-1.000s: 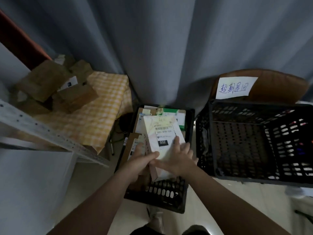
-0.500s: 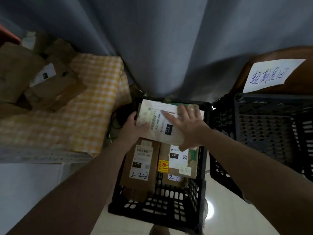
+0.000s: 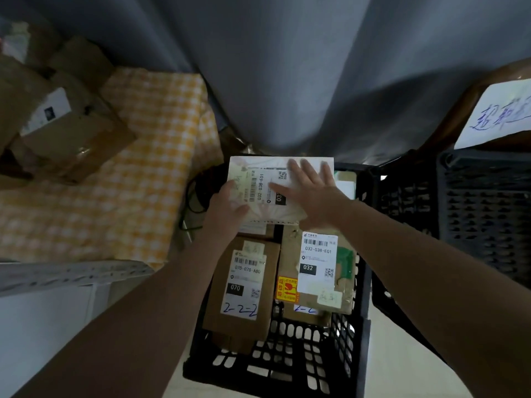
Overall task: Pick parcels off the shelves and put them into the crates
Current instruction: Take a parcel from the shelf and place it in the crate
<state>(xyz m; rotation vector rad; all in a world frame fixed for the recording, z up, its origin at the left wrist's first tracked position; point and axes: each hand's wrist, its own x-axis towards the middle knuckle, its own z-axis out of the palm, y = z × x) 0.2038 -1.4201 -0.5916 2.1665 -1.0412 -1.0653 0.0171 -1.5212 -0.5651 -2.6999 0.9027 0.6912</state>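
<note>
white parcel [image 3: 256, 187] | left hand [image 3: 228, 207] holds edge, right hand [image 3: 313, 197] atop | over crate [image 3: 277, 379]

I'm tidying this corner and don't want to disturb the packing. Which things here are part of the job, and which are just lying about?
Job: white parcel, held by left hand and right hand; black crate; 070 parcel; 032 parcel; second crate; cardboard boxes, probably still to pick.
Lying about: checked cloth; grey curtain; cables.
</note>
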